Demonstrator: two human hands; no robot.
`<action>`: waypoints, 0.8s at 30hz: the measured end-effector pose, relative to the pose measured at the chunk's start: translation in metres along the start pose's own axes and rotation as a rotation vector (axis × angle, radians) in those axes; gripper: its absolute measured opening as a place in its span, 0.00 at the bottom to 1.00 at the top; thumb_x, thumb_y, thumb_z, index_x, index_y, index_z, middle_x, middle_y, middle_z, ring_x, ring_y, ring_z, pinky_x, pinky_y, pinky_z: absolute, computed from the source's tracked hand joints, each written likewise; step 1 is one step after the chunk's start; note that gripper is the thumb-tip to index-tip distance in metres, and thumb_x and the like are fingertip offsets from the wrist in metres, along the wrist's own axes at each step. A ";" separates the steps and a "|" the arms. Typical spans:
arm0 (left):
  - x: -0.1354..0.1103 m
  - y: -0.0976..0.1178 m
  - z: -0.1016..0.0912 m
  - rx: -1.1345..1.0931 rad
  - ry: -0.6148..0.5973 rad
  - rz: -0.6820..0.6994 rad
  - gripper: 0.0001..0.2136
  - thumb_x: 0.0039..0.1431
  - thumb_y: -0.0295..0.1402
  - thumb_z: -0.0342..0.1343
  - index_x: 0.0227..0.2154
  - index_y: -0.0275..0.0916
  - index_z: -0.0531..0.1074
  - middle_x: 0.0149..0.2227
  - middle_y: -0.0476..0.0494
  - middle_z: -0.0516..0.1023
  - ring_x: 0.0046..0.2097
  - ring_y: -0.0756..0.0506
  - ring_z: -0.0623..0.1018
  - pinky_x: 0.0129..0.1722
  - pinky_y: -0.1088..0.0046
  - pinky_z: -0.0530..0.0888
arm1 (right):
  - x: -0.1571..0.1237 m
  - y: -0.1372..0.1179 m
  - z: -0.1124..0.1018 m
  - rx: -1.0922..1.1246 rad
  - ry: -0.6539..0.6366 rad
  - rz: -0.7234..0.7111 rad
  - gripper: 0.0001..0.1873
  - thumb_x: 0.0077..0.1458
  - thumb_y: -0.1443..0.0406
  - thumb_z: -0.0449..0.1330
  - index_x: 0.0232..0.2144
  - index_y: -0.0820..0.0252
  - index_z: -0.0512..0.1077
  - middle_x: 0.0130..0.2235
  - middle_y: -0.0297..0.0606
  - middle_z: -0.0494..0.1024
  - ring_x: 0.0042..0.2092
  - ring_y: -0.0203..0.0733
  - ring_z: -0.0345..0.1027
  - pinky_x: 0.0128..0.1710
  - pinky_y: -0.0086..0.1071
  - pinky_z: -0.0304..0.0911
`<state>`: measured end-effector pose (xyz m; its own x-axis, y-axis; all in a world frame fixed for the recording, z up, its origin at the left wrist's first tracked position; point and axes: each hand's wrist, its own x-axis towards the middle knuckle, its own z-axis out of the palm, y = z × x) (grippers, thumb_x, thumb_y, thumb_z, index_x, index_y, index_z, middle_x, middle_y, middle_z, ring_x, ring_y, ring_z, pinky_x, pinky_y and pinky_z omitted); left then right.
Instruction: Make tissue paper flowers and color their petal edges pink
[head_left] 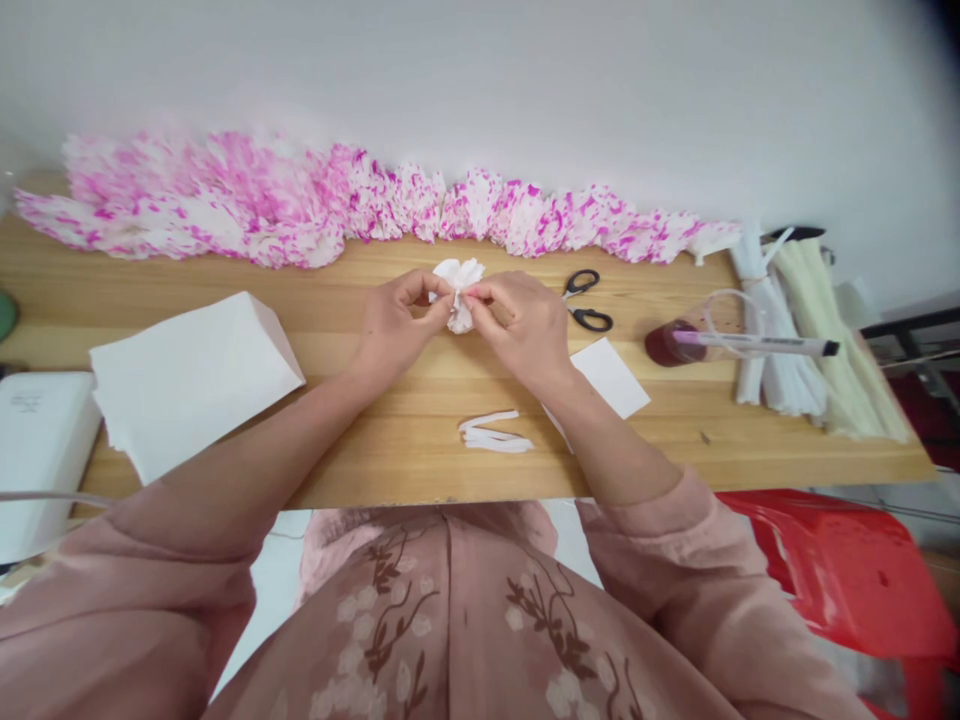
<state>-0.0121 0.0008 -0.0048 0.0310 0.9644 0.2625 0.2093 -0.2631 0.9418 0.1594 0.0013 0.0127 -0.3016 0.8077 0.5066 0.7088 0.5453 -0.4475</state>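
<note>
A white ruffled paper flower (459, 318) is held over the middle of the wooden table between my two hands. My left hand (401, 315) pinches its left side between thumb and forefinger. From the right, my right hand (523, 322) pinches it too, the fingertips of both hands almost meeting at its centre. Just right of my right hand lie black-handled scissors (583, 300), partly hidden by it. Under my right forearm is a square of white paper (611, 378), and several thin white strips (495, 437) lie nearer the table's front edge.
Pink-spotted white paper flowers (420, 205) line the wall side. A stack of white paper (195, 375) lies left, beside a white box-like device (41, 440). To the right are a cup of dark red liquid (671, 343), a marker (780, 345), white bundles (780, 350) and a red stool (862, 570).
</note>
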 end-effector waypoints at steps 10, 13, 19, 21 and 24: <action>-0.002 0.013 -0.001 0.109 0.006 0.018 0.03 0.54 0.30 0.59 0.27 0.39 0.74 0.29 0.50 0.79 0.33 0.49 0.75 0.38 0.73 0.72 | 0.000 -0.002 0.001 -0.077 -0.004 -0.022 0.12 0.64 0.62 0.55 0.32 0.55 0.77 0.34 0.37 0.82 0.39 0.44 0.73 0.39 0.37 0.62; -0.002 0.008 0.000 0.086 0.003 0.010 0.03 0.54 0.31 0.59 0.28 0.39 0.74 0.29 0.50 0.79 0.33 0.49 0.75 0.37 0.74 0.72 | 0.000 -0.003 0.001 -0.075 -0.001 -0.008 0.12 0.63 0.62 0.55 0.31 0.55 0.77 0.34 0.38 0.81 0.39 0.44 0.73 0.39 0.37 0.62; 0.000 0.000 0.000 -0.017 -0.009 -0.014 0.05 0.56 0.34 0.59 0.29 0.38 0.73 0.30 0.49 0.77 0.33 0.50 0.75 0.35 0.74 0.71 | 0.001 -0.004 -0.001 -0.048 0.010 0.011 0.10 0.62 0.64 0.55 0.32 0.56 0.76 0.34 0.38 0.81 0.39 0.44 0.73 0.40 0.37 0.62; 0.001 -0.001 0.000 -0.043 -0.005 -0.019 0.05 0.56 0.34 0.59 0.28 0.39 0.73 0.29 0.49 0.76 0.32 0.50 0.74 0.34 0.74 0.71 | 0.001 -0.003 -0.001 -0.041 0.012 0.018 0.09 0.61 0.65 0.56 0.32 0.57 0.76 0.34 0.38 0.81 0.39 0.44 0.73 0.41 0.37 0.63; 0.001 -0.003 0.001 -0.075 0.005 -0.032 0.06 0.57 0.35 0.59 0.28 0.39 0.72 0.29 0.50 0.76 0.30 0.51 0.73 0.33 0.74 0.70 | 0.002 -0.001 -0.001 -0.024 0.004 0.034 0.09 0.61 0.64 0.56 0.32 0.57 0.76 0.35 0.39 0.81 0.40 0.45 0.74 0.42 0.38 0.63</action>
<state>-0.0119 0.0029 -0.0069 0.0206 0.9723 0.2330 0.1364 -0.2336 0.9627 0.1588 0.0016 0.0150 -0.2748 0.8246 0.4944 0.7336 0.5122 -0.4466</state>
